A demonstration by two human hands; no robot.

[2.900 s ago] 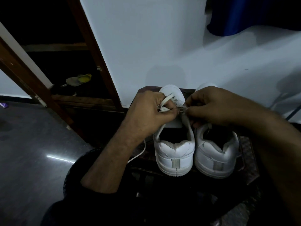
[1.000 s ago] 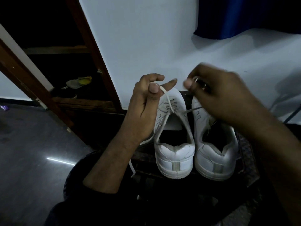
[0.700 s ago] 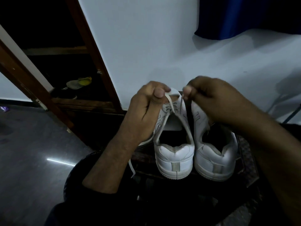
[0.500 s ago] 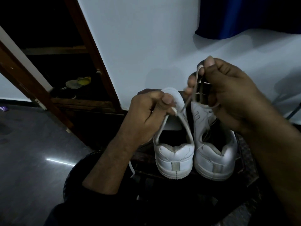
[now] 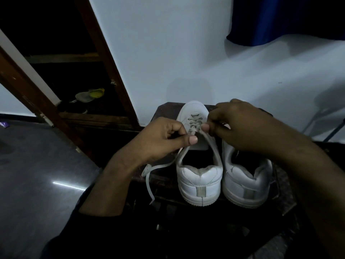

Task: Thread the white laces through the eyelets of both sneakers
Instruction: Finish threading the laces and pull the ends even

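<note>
Two white sneakers stand side by side, heels toward me, on a dark low table [image 5: 164, 113]. The left sneaker [image 5: 199, 176] has a white lace [image 5: 194, 121] crossed through its front eyelets. My left hand [image 5: 160, 139] pinches the lace at that shoe's left eyelet row, and a loose lace end [image 5: 149, 182] hangs down off the table's left side. My right hand [image 5: 237, 126] pinches the lace at the right eyelet row and covers the front of the right sneaker [image 5: 246, 184], whose eyelets are hidden.
A white wall [image 5: 168, 53] rises just behind the table. To the left stands a dark wooden rack [image 5: 104, 58] with footwear [image 5: 89, 95] on a shelf. A blue cloth [image 5: 261, 19] hangs at top right. Grey floor [image 5: 37, 174] lies to the left.
My right hand came down from its raised pull and now sits low at the left sneaker's eyelets. My left hand shifted slightly lower, still holding the lace.
</note>
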